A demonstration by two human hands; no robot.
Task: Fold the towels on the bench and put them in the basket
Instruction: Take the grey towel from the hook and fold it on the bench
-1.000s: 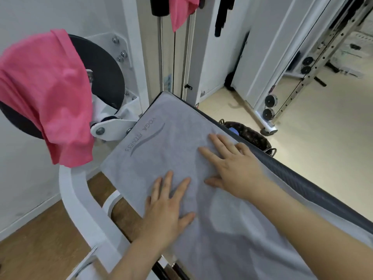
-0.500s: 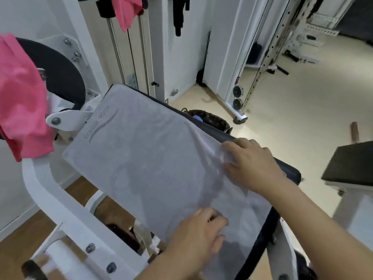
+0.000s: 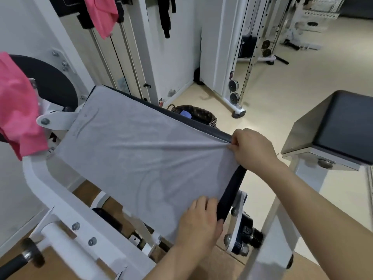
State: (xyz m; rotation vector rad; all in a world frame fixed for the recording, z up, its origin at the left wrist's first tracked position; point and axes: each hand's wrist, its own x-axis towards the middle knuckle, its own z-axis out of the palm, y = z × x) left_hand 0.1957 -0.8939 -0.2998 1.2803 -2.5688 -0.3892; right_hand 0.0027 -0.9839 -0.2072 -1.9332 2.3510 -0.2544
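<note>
Here, one pink towel point(image 3: 19, 110) drapes the machine's disc at far left, and a second pink towel point(image 3: 101, 15) hangs above. The single grey towel point(image 3: 141, 154) lies flat on the bench point(image 3: 231, 190), its long axis running up-left, away from both hands. The left hand point(image 3: 199, 223) curls its grip over the near corner. The right hand point(image 3: 252, 150) pinches the other corner, and is nearer the one basket point(image 3: 203, 115) on the floor beyond.
</note>
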